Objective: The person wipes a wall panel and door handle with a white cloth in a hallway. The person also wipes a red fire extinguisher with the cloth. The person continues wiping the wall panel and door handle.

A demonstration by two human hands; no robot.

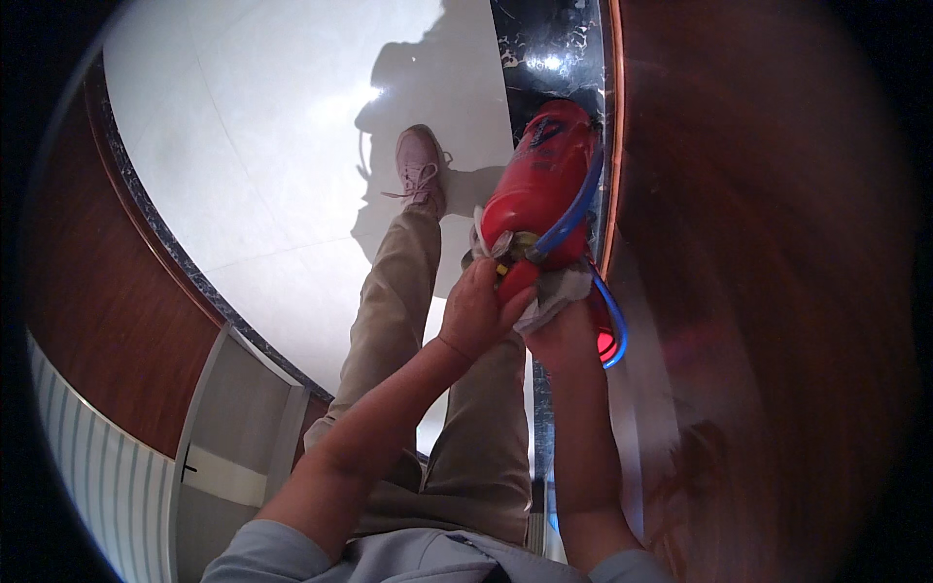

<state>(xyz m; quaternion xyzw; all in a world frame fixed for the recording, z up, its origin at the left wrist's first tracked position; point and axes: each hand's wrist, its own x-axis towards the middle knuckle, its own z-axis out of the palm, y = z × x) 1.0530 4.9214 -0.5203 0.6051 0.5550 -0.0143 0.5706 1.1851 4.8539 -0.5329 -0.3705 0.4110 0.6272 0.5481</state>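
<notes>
A red fire extinguisher (pixel 536 175) with a blue hose (pixel 581 208) leans, tilted, beside the wall at my right. My left hand (pixel 477 302) grips its red handle (pixel 519 280), close to a small yellow part at the valve. In my right hand (pixel 557 335) is a greyish cloth (pixel 557 295), held against the valve end of the cylinder. The cloth and the cylinder hide most of my right fingers. White material also shows at the cylinder's left side; whether it is the same cloth I cannot tell.
Behind my right forearm another red object (pixel 605 342) with a blue hose shows partly. Dark wood panelling (pixel 751 218) rises close on the right above a black marble floor border (pixel 550 58). My shoe (pixel 419 164) stands on pale tiles (pixel 277 138). A grey door (pixel 237 408) is at lower left.
</notes>
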